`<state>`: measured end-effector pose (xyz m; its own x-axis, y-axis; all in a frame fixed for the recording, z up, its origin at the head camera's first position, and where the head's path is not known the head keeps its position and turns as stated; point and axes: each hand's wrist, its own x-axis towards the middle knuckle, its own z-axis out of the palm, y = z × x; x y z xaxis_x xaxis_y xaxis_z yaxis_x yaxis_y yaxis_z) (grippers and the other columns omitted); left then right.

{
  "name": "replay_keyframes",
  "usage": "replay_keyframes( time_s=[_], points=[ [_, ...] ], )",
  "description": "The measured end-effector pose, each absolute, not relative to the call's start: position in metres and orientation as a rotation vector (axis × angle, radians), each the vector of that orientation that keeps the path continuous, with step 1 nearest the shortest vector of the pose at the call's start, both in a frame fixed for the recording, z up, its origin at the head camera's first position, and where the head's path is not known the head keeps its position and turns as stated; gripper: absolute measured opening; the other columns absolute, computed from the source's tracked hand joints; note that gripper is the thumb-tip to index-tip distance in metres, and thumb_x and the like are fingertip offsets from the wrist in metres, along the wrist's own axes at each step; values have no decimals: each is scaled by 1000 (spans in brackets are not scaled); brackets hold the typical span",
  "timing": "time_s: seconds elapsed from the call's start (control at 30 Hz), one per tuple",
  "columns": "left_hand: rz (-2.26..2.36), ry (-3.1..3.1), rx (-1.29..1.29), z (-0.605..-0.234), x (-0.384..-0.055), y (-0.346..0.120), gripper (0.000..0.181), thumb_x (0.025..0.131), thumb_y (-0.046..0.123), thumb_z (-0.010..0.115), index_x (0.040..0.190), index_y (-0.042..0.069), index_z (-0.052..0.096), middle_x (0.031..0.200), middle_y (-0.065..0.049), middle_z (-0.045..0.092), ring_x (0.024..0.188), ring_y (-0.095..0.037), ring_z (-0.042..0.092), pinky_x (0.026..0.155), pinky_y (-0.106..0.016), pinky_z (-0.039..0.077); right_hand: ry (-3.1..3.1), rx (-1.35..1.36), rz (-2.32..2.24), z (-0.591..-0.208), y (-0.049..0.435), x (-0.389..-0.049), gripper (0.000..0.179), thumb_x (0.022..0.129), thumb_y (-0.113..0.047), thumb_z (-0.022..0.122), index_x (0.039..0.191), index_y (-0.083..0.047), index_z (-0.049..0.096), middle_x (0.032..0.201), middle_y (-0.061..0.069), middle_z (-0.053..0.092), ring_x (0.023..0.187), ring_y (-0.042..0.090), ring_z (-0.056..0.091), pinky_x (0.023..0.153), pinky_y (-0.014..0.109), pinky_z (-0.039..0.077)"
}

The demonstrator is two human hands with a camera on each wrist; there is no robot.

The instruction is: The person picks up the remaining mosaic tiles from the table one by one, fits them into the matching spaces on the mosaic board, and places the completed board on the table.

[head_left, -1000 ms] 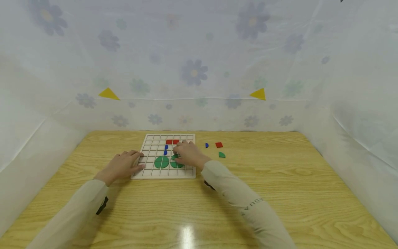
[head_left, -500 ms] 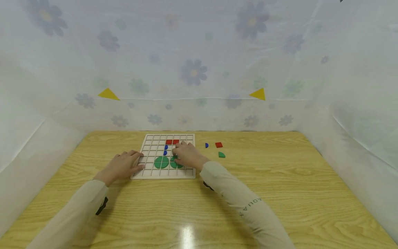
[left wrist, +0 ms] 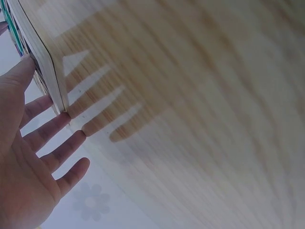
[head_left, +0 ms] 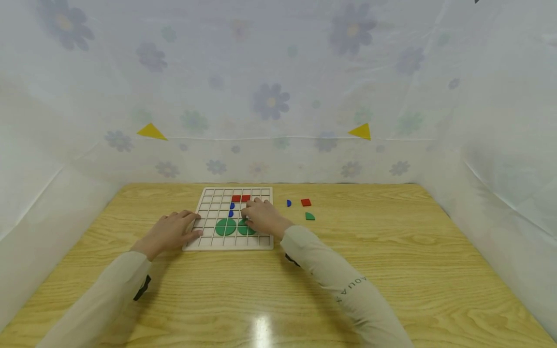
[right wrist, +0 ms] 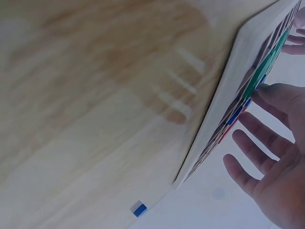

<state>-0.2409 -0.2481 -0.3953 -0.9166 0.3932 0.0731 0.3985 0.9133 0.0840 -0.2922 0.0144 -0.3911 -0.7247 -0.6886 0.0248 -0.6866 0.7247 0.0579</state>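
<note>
A white grid board [head_left: 217, 241] lies on the table, bearing red squares [head_left: 241, 198], blue half-round pieces [head_left: 231, 210] and a green disc [head_left: 226, 226] made of quarter pieces. My left hand [head_left: 169, 232] rests at the board's left edge, thumb on top and fingers outstretched along the side. Over the right part of the board is my right hand [head_left: 266, 218]. Its thumb touches a second group of green pieces [head_left: 246, 229], which the hand partly covers. In the right wrist view the other fingers of this hand [right wrist: 279, 157] are spread and gently bent; the index fingertip is mostly hidden.
Right of the board lie a loose blue half-round piece [head_left: 289, 203], a red square [head_left: 306, 202] and a green quarter piece [head_left: 310, 216]. A flowered white sheet [head_left: 270, 159] with two yellow triangles hangs behind the wooden table [head_left: 391, 270].
A green quarter piece near my right thumb, askew at first, now lies level with the green pieces around it. The right hand shifted slightly left; the left hand stays put.
</note>
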Motion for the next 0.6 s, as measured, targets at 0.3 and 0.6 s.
replay_keyframes(
  time_s=[0.3,0.6],
  points=[
    [-139,-3017,-630,-395,-241,-248,51,88,40,57,125,5,53,127,-20,52,108,-44,52,84,-61,40,-2866,1150,-53,-391,16,-293,20,93,-28,54,109,-25,65,112,-3,59,103,18,52,86,36,47],
    [-138,-3041,-621,-396,-242,-249,52,89,40,56,127,5,51,128,-21,51,109,-45,50,86,-62,39,-2853,1152,14,-386,24,-292,21,92,-25,55,110,-20,65,109,-1,60,101,19,53,86,37,47]
  ],
)
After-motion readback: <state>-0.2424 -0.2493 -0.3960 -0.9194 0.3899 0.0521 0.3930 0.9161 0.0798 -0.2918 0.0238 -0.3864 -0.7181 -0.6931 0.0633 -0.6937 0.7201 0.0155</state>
